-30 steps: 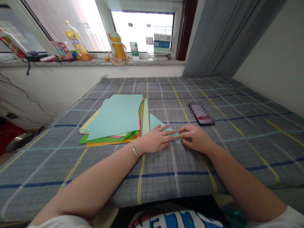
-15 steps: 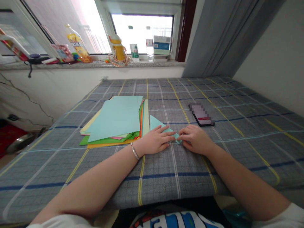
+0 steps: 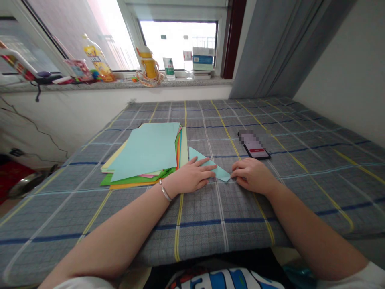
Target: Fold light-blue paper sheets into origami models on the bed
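A light-blue folded paper [image 3: 221,173], narrow and pointed, lies on the checked cloth in front of me. My left hand [image 3: 194,176] rests on its left part with the fingers spread, covering the paper's lower left edge. At the right tip, my right hand [image 3: 252,175] has its thumb and fingers drawn together in a pinch on the paper's corner. Just left of my left hand is a stack of coloured paper [image 3: 147,148], a light-blue sheet on top and green, orange and yellow edges showing beneath.
A phone [image 3: 255,145] lies on the plaid cloth [image 3: 204,224] beyond my right hand. Along the windowsill stand a juice bottle [image 3: 98,60], a yellow water bottle [image 3: 148,65], a clear bottle [image 3: 187,60] and some boxes [image 3: 203,60].
My left hand has slid slightly left along the folded paper. My right hand has shifted a little right to the paper's tip, so more of the paper shows between the hands.
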`<state>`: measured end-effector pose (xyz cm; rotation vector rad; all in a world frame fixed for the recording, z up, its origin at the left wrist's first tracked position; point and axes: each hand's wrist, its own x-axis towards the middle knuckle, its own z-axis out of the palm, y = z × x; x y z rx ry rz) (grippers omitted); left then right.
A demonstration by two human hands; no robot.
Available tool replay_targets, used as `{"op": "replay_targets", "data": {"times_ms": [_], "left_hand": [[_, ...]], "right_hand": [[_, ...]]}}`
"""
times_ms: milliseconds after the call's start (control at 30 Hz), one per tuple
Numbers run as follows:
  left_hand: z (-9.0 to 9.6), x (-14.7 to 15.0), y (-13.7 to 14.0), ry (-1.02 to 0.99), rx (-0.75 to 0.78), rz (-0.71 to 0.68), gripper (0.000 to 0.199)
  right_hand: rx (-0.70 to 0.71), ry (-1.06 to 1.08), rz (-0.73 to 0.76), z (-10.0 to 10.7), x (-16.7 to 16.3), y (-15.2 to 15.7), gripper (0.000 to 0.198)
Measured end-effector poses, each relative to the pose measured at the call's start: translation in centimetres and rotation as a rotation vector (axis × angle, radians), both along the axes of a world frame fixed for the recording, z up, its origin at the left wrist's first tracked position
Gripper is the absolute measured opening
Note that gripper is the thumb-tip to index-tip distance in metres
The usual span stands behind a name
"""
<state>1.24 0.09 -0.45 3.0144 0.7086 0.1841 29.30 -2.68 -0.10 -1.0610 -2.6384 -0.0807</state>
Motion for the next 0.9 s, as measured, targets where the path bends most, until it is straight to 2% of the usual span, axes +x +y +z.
{"op": "replay_targets", "data": {"times_ms": [133,267,333,467,567,633,767,900], "left_hand": [[0.4,-0.2,0.0,-0.005,0.013,-0.01,0.024],[0.1,0.5,-0.5,-0.052,0.035,0.027,0.024],[-0.2,1.0,-0.7,-0.087,0.043,0.088,0.026],[-1.1,1.8,-0.8,-0.095,-0.001,0.107,0.041],[-1.5,1.9,-0.5,-0.131,-0.033,0.104,0.06],[-1.6,1.9,-0.5,-0.122,-0.035,0.103,0.062],[-1.4,1.8,-0.5,-0.089,0.003,0.127,0.06],[-1.1,1.6,-0.7,-0.165,0.114,0.129,0.065]], "right_hand": [[-0.053,-0.004,-0.049,0.1,0.1,-0.1,0.02],[-0.14,0.127,-0.286,-0.4,-0.4,0.3,0.018],[-0.191,0.197,-0.348,-0.8,-1.0,0.6,0.02],[-0.178,0.152,-0.289,-1.3,-2.8,0.9,0.026],[-0.11,0.119,-0.35,-1.5,-4.1,0.6,0.024],[-0.098,0.126,-0.381,-1.7,-4.5,0.5,0.021],[-0.218,0.241,-0.37,-2.3,-4.4,0.8,0.022],[-0.384,0.55,-0.407,-2.6,-3.7,1.3,0.023]]}}
